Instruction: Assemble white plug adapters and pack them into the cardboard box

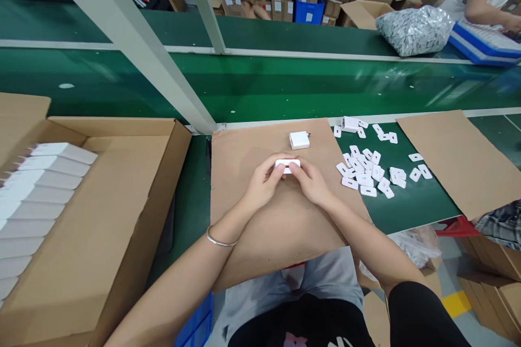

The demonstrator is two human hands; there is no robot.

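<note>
My left hand [265,180] and my right hand [308,178] meet over a brown cardboard sheet [252,249], fingers closed round a small white charger [287,162]. Both thumbs press on its near face, where a dark reddish slot shows between them. Just beyond the hands, a second white charger [299,140] lies on the cardboard with its metal prongs pointing right. Right of my hands, many small white plates with slots [362,165] are scattered loosely on the green table. Another white block [349,124] lies among the plates at the back.
An open cardboard box [134,184] stands at left, with a row of white pieces [40,190] inside. A slanted pale post [134,49] rises behind it. Another cardboard sheet [464,162] lies at right. Across the green conveyor [285,87] are a filled plastic bag [415,30] and a co-worker's arm [484,11].
</note>
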